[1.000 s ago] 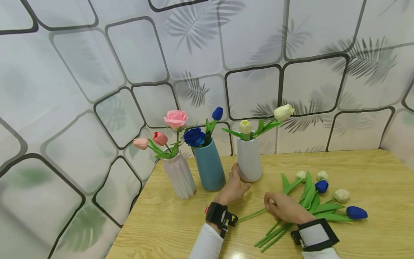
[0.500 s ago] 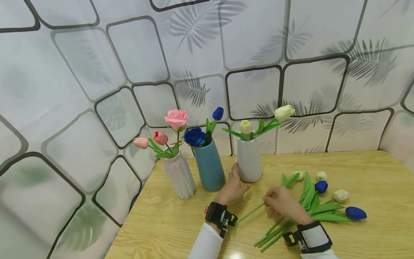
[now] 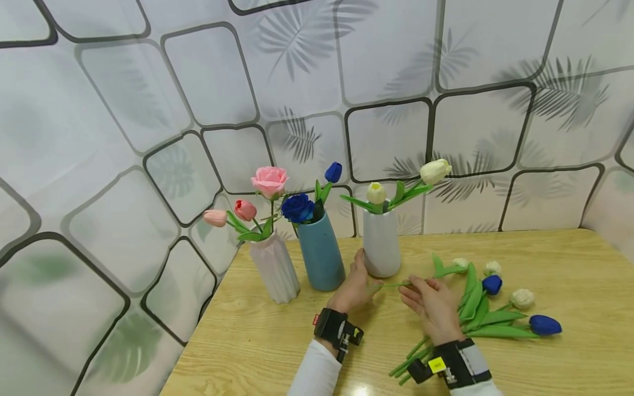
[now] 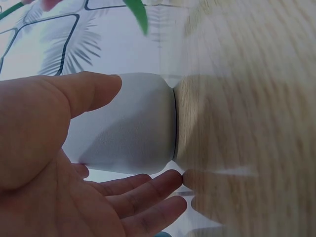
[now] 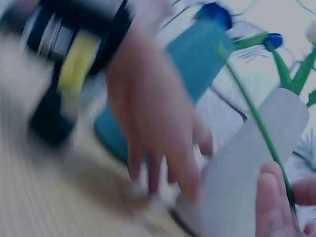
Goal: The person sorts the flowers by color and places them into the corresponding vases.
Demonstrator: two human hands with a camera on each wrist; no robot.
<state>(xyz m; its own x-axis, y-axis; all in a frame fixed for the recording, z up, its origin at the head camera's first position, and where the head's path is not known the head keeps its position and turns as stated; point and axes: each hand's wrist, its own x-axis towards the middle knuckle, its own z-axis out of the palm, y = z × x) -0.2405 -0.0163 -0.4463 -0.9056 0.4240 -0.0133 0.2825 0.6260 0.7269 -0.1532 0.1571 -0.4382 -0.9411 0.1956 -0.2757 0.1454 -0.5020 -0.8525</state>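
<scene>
The green stem (image 3: 394, 285) has swung up with the right hand (image 3: 436, 311), bare end now pointing at the left hand (image 3: 353, 290)! It lies nearly level between the two, pinched by the right, just in front of the white vase (image 3: 382, 245). That vase stands upright, mouth above and beyond the stem; the left hand, fingers loosely spread, sits beside its foot.
</scene>
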